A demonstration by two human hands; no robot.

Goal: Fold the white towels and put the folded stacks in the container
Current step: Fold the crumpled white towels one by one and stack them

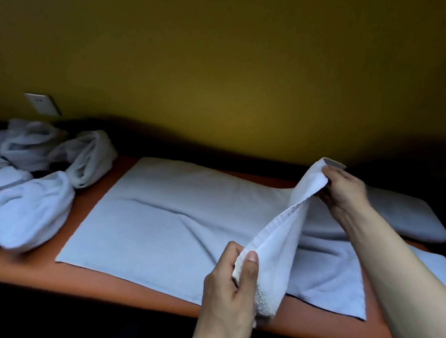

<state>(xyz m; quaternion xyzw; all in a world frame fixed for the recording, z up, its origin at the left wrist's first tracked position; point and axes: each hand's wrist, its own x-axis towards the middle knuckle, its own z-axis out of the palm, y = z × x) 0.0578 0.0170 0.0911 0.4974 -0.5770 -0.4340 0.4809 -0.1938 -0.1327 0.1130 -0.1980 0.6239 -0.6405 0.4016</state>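
**A:** What is in view?

**B:** A head-worn camera looks down at an orange tabletop (pixel 94 206) against a mustard-yellow wall (pixel 237 64). One white towel (pixel 167 218) lies spread flat across the tabletop, with soft creases through its middle. Both hands hold its right-hand edge lifted off the surface.

**A:** How are the hands holding it?

**B:** The left hand (pixel 230 287) pinches the near corner, thumb on top, fingers (pixel 250 260) closed on the cloth. The right hand (pixel 344 191) grips the far corner, fingers clamped on it, so the hem runs taut between them.

**A:** Anything else there?

**B:** At the left end sits a heap of unfolded towels (pixel 36 178), crumpled and looped. Under the right side, something pale and padded (pixel 400 216) shows; I cannot tell what it is. No container is visible.

**A:** How should the towel handle?

**B:** It looks light, limp terry that sags wherever it is unsupported and clings a little to itself. My judgement is that the corners are the right place to hold, keeping the hem stretched while carrying it over, or the fold will land crooked.
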